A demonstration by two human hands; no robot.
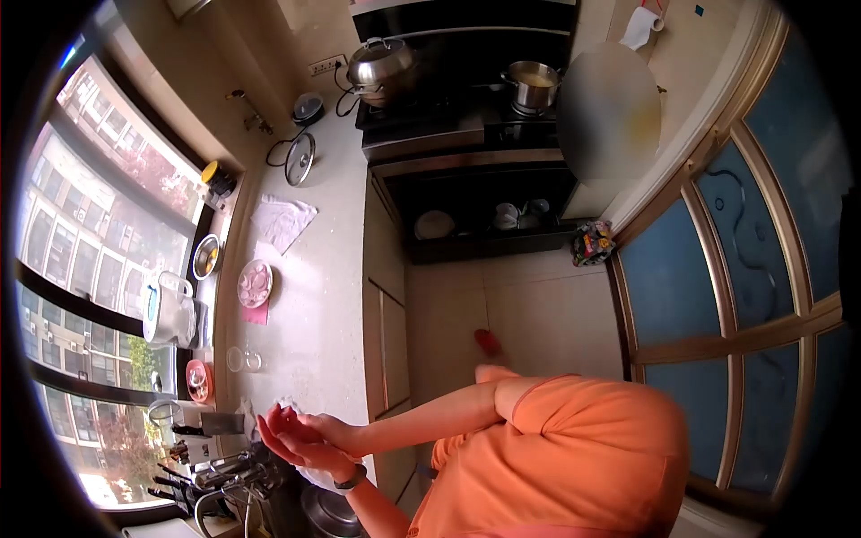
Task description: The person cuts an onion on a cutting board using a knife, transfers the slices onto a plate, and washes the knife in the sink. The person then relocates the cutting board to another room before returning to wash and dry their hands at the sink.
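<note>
My left hand (309,457), with a dark watch (351,478) on its wrist, is held over the counter edge by the sink, palm up and fingers stretched out. My right hand (325,430) lies against it, with its fingers partly hidden. White crumpled material, perhaps a cloth (314,484), shows below the left wrist, and a bit more white shows above the fingers. I cannot make out whether either hand grips it. A cleaver (224,423) lies beside the fingertips. The faucet (247,471) is just below the hands.
Along the counter (323,296) are a plate of pink slices (256,284), a cloth (283,221), a glass lid (300,160) and small clear cups (253,361). Two pots stand on the stove: a large steamer (381,67) and a saucepan (532,85). Below is an open drawer (484,247) with dishes.
</note>
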